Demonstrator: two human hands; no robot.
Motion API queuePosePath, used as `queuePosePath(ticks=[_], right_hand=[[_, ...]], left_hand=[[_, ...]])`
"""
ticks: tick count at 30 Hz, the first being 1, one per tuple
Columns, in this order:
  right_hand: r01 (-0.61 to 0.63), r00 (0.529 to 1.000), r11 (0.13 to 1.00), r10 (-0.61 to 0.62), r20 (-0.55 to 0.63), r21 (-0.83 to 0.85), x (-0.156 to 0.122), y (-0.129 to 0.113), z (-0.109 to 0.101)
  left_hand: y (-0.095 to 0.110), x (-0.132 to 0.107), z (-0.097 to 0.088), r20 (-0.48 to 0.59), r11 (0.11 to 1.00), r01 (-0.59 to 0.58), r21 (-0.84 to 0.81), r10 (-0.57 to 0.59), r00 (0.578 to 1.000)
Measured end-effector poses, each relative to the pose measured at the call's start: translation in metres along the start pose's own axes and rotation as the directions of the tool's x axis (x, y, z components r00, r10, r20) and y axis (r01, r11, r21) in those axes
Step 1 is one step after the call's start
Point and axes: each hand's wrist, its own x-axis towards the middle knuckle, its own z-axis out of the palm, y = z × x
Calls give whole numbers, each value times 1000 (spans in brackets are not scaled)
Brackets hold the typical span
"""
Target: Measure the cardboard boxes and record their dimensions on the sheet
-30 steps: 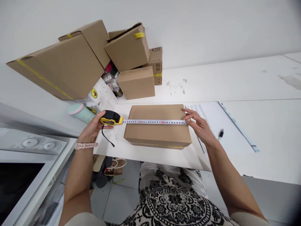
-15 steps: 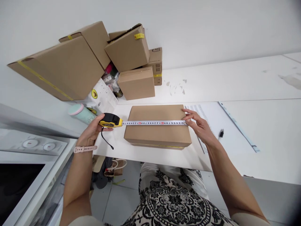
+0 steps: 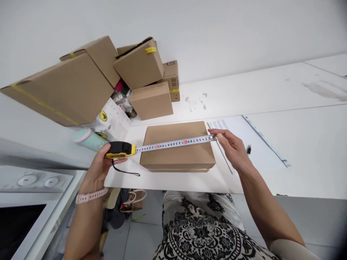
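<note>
A flat brown cardboard box (image 3: 177, 157) lies on the white table (image 3: 298, 144) in front of me. My left hand (image 3: 100, 164) grips the yellow and black case of a tape measure (image 3: 119, 150) just left of the box. The white tape blade (image 3: 176, 143) runs across the box top. My right hand (image 3: 230, 148) pinches the blade's end at the box's right edge. The blade slants slightly, lifted off the box lid.
Several cardboard boxes (image 3: 81, 81) are stacked at the back left against the wall. A mint bottle (image 3: 88, 138) lies left of the tape case. A printed sheet (image 3: 238, 137) and a small black object (image 3: 248, 149) lie right of the box. A white appliance (image 3: 29, 187) stands at my left.
Both hands have lifted the tape slightly off the box lid; the case has dropped toward me, so the blade now slants. The view has shifted a little.
</note>
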Motion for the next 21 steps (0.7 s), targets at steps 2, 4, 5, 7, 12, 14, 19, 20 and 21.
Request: queuePosePath(ticks=[2, 4, 5, 7, 12, 14, 19, 20, 21], right_hand=[[38, 998, 999, -40, -53, -35, 1, -13, -1], [79, 993, 997, -80, -90, -14, 12, -20, -2], [95, 991, 995, -92, -99, 17, 20, -21, -2], [105, 991, 991, -97, -90, 87, 39, -19, 0], [54, 987, 988, -75, 144, 144, 81, -2, 14], [10, 966, 992, -41, 256, 123, 93, 5, 20], [-60, 933, 997, 42, 357, 40, 113, 21, 25], [-76, 931, 997, 62, 361, 26, 114, 24, 25], [-91, 928, 996, 79, 365, 18, 115, 26, 26]], left_hand=[[-1, -19, -2, 11, 999, -38, 6, 38, 999], [-5, -44, -3, 71, 998, -54, 18, 53, 996], [-9, -57, -1, 133, 999, -35, 25, 32, 991], [-21, -85, 4, 318, 994, 94, 58, -108, 942], [-72, -134, 40, 742, 879, 474, 51, -351, 571], [-87, -143, 58, 834, 845, 532, 51, -329, 442], [-92, -152, 93, 878, 865, 501, -25, -221, 424], [-90, -154, 97, 868, 881, 472, -39, -204, 453], [-87, -157, 101, 855, 897, 440, -49, -190, 483]])
